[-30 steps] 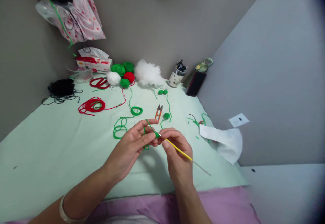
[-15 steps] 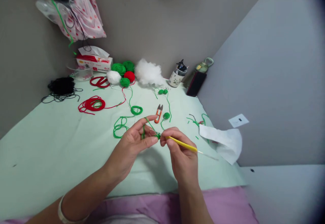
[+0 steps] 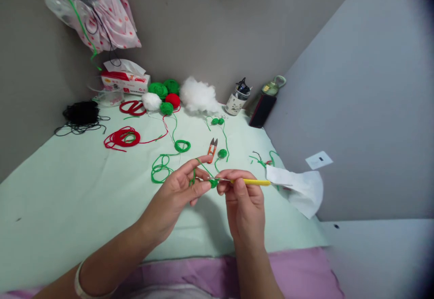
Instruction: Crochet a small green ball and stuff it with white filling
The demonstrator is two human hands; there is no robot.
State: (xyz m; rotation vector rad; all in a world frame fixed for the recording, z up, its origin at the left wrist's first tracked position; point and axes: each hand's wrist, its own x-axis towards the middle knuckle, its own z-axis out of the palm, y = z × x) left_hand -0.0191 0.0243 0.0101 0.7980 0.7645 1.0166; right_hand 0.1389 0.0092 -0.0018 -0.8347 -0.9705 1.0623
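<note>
My right hand [image 3: 242,199] pinches a yellow-handled crochet hook [image 3: 252,182], which lies almost level and points left into a small green crochet piece [image 3: 213,183]. My left hand [image 3: 179,188] holds that piece between thumb and fingers, with green yarn [image 3: 200,165] looped over the raised index finger. The yarn trails to loose green coils [image 3: 160,170] on the pale green table [image 3: 68,199].
Orange thread snips [image 3: 212,147] lie just beyond my hands. Farther back are green, red and white yarn balls [image 3: 162,98], white stuffing [image 3: 198,95], red yarn [image 3: 122,138], black yarn [image 3: 81,114], a tissue box [image 3: 124,82], a jar [image 3: 234,102] and a bottle [image 3: 267,93]. White cloth [image 3: 298,186] lies at right.
My right hand has turned the hook from slanting down-right to nearly level, raising its tail end. My left hand has stayed in place holding the green piece.
</note>
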